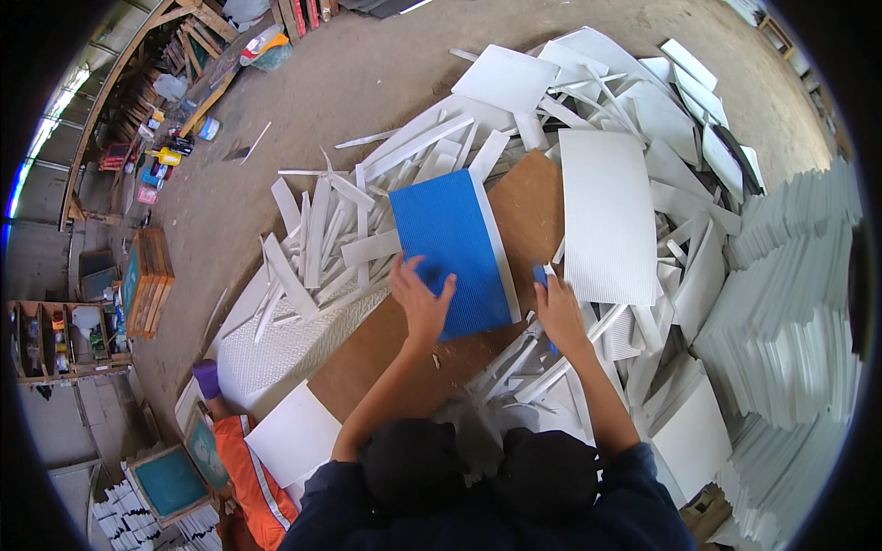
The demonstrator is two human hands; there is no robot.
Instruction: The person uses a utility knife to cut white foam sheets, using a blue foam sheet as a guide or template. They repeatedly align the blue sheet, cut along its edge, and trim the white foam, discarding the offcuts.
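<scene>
A blue ribbed sheet (446,225) lies on the brown worktop (367,354), in front of the person, with a white strip (496,243) running along its right edge. The left hand (423,301) is over the lower left part of the sheet, its fingers spread and grasping nothing; whether the fingertips press on the surface, I cannot tell. The right hand (559,308) is just beyond the sheet's lower right side, closed around a slim blue tool (540,273), most of which the hand hides. Right of the sheet, a white ribbed panel (608,216) lies partly over the worktop and the scraps beside it. Long white offcuts (317,230) are heaped to the left of the sheet, and more white pieces are piled beyond it. A tall stack of white sheets (781,312) stands at the far right. At the lower left, orange clothing (253,473) with a pale stripe shows near a white square sheet (294,433).
</scene>
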